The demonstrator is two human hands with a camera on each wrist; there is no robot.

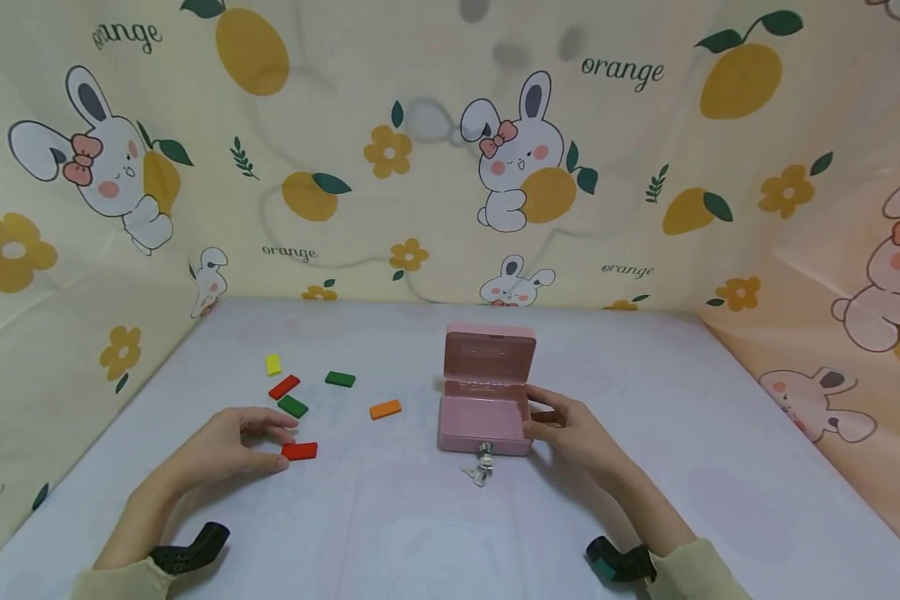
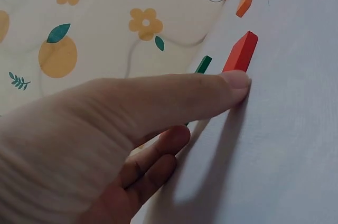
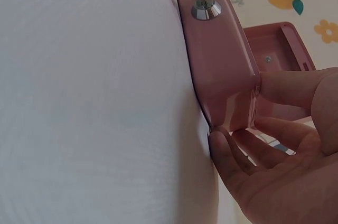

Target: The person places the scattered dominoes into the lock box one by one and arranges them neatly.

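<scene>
On the table stands a small pink cash box (image 1: 486, 417), its lid (image 1: 489, 354) raised and its inside bare. My right hand (image 1: 570, 421) holds it by the right side, with the thumb at the top rim and the other fingers along the side wall in the right wrist view. A key sits in the front lock (image 3: 206, 8), and a ring with keys (image 1: 480, 475) hangs from it. Over on the left, my left hand (image 1: 228, 442) has its thumb tip at the near end of a red block (image 1: 300, 451). Its other fingers are spread apart from the thumb.
Beyond the left hand lie a green block (image 1: 293, 407), another red block (image 1: 284, 387), a yellow block (image 1: 273, 364) and a second green block (image 1: 341, 379). An orange block (image 1: 386, 409) lies between them and the box. Printed cloth (image 1: 435, 192) hangs behind the white tabletop (image 1: 390, 533).
</scene>
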